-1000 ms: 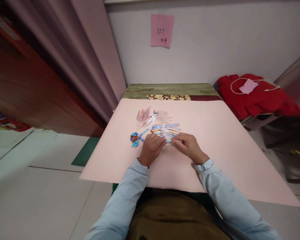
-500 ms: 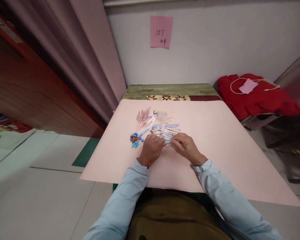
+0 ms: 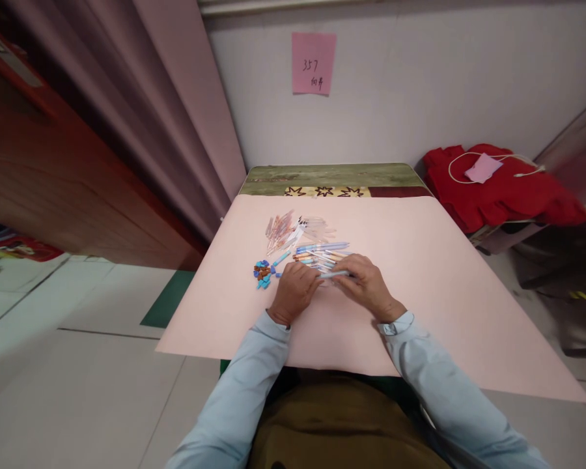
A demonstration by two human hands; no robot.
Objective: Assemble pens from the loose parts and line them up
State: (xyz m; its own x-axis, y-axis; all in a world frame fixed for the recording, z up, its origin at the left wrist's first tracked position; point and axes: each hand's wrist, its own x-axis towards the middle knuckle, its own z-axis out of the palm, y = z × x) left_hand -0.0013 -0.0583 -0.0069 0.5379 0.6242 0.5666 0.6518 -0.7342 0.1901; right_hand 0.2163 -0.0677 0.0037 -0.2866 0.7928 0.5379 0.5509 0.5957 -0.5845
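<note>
My left hand [image 3: 295,291] and my right hand [image 3: 366,283] meet over the pink sheet [image 3: 420,286], both pinching one light blue pen [image 3: 333,275] that lies crosswise between their fingertips. Just beyond my hands lies a pile of pens [image 3: 322,253] with blue and orange parts. A heap of clear pen tubes [image 3: 286,228] lies further back, to the left. A small cluster of blue and brown caps [image 3: 262,271] sits left of my left hand.
The pink sheet covers a table whose green far edge [image 3: 329,176] meets the wall. A pink note [image 3: 313,63] hangs on the wall. A red cloth with a white cable [image 3: 498,182] lies at the right. Curtains [image 3: 176,117] hang at the left.
Both hands have shifted slightly away from me toward the pen pile, still holding the pen between them. The piles have not moved.
</note>
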